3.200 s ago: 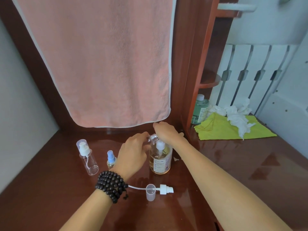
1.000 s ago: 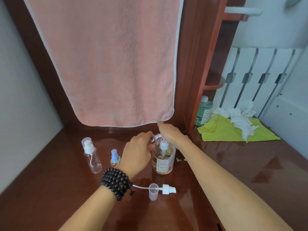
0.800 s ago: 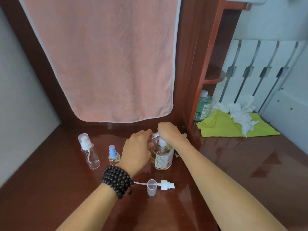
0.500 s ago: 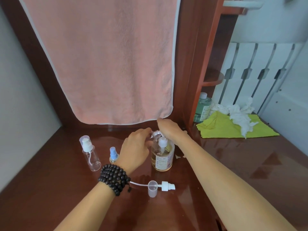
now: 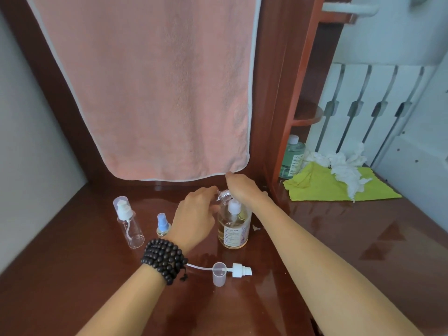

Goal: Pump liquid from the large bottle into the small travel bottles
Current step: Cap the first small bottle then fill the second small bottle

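The large bottle (image 5: pixel 234 229) of amber liquid stands on the wooden table (image 5: pixel 339 238), its white pump collar showing above. My right hand (image 5: pixel 242 189) lies over the pump head and presses on it; the head itself is hidden. My left hand (image 5: pixel 194 214) grips a small clear travel bottle (image 5: pixel 224 195), tilted with its threaded neck up against the pump spout under my right hand. Left of them stand a clear travel bottle (image 5: pixel 129 226) with a white pump and a tiny blue-capped spray bottle (image 5: pixel 162 224).
A loose white pump head (image 5: pixel 238 271) with its tube and a clear cap lies on the table in front of the large bottle. A pink towel (image 5: pixel 155 93) hangs behind. At right lie a green cloth (image 5: pixel 322 187), crumpled tissues and a green bottle (image 5: pixel 292 158).
Both hands stay at the large bottle's pump with the travel bottle held at the spout. Only the view shifts slightly.
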A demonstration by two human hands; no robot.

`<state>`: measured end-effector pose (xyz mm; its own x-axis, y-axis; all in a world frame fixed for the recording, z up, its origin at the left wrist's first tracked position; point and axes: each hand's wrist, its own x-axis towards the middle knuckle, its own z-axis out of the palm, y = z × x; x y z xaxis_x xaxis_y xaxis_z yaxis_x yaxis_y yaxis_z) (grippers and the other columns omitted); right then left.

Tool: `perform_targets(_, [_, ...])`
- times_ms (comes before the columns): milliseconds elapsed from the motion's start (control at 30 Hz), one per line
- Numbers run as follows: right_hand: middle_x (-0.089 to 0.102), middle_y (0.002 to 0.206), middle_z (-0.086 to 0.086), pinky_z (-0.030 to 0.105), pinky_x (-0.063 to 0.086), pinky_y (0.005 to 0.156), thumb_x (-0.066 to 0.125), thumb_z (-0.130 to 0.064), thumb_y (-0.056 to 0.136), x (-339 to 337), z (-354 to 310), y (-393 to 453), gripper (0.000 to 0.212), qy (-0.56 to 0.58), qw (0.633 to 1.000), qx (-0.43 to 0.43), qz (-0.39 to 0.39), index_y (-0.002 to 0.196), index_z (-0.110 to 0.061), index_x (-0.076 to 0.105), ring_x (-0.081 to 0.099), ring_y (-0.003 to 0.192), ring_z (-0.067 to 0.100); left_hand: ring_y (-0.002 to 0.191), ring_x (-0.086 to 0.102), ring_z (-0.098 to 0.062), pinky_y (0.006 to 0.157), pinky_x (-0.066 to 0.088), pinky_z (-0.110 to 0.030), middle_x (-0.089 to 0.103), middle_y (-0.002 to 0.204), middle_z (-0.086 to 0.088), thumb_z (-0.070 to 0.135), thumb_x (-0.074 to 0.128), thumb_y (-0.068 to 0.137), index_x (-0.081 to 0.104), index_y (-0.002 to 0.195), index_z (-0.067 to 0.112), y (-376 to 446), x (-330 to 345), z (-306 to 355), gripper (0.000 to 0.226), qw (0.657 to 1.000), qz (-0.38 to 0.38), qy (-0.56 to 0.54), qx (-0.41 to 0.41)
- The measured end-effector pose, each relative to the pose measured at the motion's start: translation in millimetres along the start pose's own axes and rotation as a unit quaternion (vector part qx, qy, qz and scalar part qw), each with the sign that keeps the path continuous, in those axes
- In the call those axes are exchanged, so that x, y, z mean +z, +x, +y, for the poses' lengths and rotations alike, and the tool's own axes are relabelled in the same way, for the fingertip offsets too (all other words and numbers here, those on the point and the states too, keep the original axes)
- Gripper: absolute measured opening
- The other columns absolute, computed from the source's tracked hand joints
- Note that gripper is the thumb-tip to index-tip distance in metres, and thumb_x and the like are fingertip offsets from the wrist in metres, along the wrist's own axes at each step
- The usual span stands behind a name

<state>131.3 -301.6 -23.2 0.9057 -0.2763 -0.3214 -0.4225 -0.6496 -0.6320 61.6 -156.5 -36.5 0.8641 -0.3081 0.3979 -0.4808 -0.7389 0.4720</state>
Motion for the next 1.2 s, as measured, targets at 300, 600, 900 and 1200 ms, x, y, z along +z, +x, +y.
perform_targets(300, [0.055,0.139,0.010,0.061,0.033,0.112,0.022,-0.022,0.098,22,13,20,0.046,-0.002,1.000,-0.010,0.001,0.129,-0.012,0.056,0.051,0.127,0.036,0.084,0.058,-0.027,0.071,0.050,-0.046,0.058,0.089,0.001,0.007,0.058,0.088,0.056,0.102,0.015,-5,10,2,0.016,1.000,-0.008,0.005,-0.019])
perform_targets(600, [0.060,0.121,0.009,0.055,0.028,0.110,0.019,-0.035,0.097,0,0,0,0.042,0.007,0.999,-0.028,0.027,0.107,-0.016,0.055,0.052,0.115,0.032,0.086,0.057,-0.026,0.073,0.050,-0.048,0.059,0.094,0.002,0.011,0.058,0.089,0.054,0.105,0.019,0,0,2,0.019,1.000,0.000,0.008,-0.002])
perform_targets(900, [0.057,0.128,0.008,0.057,0.028,0.116,0.030,-0.016,0.095,14,13,9,0.019,-0.047,0.999,-0.021,0.005,0.094,-0.016,0.048,0.050,0.124,0.030,0.084,0.060,-0.027,0.073,0.051,-0.047,0.061,0.091,-0.001,0.007,0.059,0.087,0.056,0.100,0.015,-5,10,-1,0.015,1.000,-0.021,0.001,-0.010])
perform_targets(1200, [0.059,0.117,0.007,0.058,0.029,0.111,0.018,-0.034,0.090,1,5,-4,0.043,-0.040,0.998,-0.047,-0.004,0.100,-0.018,0.056,0.053,0.119,0.033,0.087,0.059,-0.025,0.076,0.051,-0.048,0.060,0.095,0.001,0.007,0.058,0.087,0.057,0.107,0.016,-4,4,2,0.022,1.000,0.004,-0.008,-0.003])
